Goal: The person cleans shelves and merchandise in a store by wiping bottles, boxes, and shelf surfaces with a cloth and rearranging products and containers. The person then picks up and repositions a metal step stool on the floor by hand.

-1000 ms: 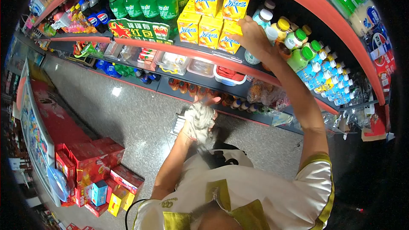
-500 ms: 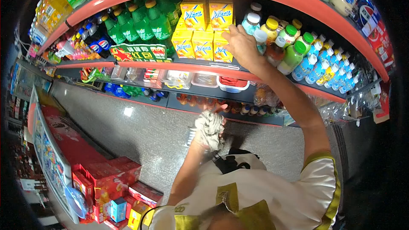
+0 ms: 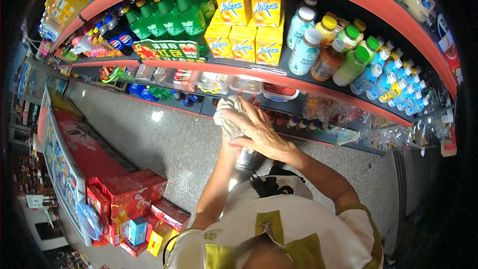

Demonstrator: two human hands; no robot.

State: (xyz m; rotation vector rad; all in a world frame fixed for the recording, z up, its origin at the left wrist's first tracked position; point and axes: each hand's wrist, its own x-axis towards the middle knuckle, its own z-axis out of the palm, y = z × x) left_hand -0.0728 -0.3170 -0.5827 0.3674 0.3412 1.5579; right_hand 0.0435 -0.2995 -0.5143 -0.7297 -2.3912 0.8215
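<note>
A crumpled off-white cloth [image 3: 230, 114] is bunched over my left hand [image 3: 232, 145], which grips it above the aisle floor and is mostly covered. My right hand [image 3: 260, 130] lies across the cloth's right side, its fingers stretched out and somewhat apart. Beyond both hands is the shelf with stacked yellow drink cartons [image 3: 244, 42], two layers high. Just right of them stand white-capped pale blue bottles [image 3: 304, 52] and a brown drink bottle [image 3: 327, 64].
Green soda bottles [image 3: 172, 17] stand left of the cartons, behind a green and red sign [image 3: 167, 50]. Small blue bottles [image 3: 367, 79] fill the shelf's right end. Plastic tubs [image 3: 279, 92] sit on the lower shelf. Red boxes [image 3: 132, 194] are piled at lower left.
My right hand has come down from the front yellow carton to the cloth at my left hand. The left hand has risen slightly, and the view has shifted a little.
</note>
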